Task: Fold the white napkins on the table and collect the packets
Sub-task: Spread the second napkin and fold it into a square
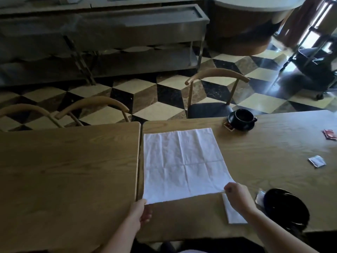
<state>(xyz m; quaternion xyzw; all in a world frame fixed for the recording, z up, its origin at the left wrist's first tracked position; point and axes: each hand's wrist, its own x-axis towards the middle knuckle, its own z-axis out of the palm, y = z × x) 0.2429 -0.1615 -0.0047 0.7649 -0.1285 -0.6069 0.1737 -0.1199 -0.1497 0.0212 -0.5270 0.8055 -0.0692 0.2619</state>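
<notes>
A large white napkin [182, 163] lies spread flat on the right wooden table [264, 143], creased into quarters. My left hand [141, 211] pinches its near left corner. My right hand [237, 196] pinches its near right corner. Under my right wrist lies a folded white napkin [232, 213]. A silver packet [317, 161] rests to the right, a red packet [329, 134] lies farther right, a red packet [228, 126] sits by the cup's saucer, and a silver packet [259, 197] lies beside the black plate.
A black cup on a saucer [241, 119] stands at the table's far edge. A black plate [286, 207] sits near the front right. A second wooden table [63, 170] adjoins on the left. Wooden chairs [217, 92] stand beyond both tables.
</notes>
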